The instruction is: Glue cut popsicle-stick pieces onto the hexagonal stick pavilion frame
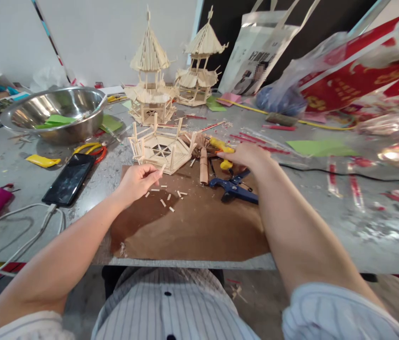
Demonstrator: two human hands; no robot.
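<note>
Right, L hand (139,182) is closed in a pinch, thumb + fingertips gripping a short stick pc (163,168). Just beyond that hand sits the stick frame (180,151), a six-sided base w/ spokes in the middle & short posts standing round the edge; it rests partly on a brown sheet (199,231), which lies on the grey counter (305,189). R hand (247,155) is over to the right, fingers at a yellow tool (222,144); can't tell if it's gripping, b/c the back of the hand hides most of the fingers. Blue pliers (236,189) lie just on the near side of R hand, & a wooden cylinder (204,166) is to its left, btwn the hands. Loose stick bits (163,203) are scattered nearer the body, just right of L hand. Left of L hand: black phone (70,179) w/ white cable (48,215) plugged in. Farther off, past the phone, a steel bowl (86,127) holds green paper (57,120). Well beyond both hands, two stick towers (149,56) stand upright, w/ pointed roofs.
</note>
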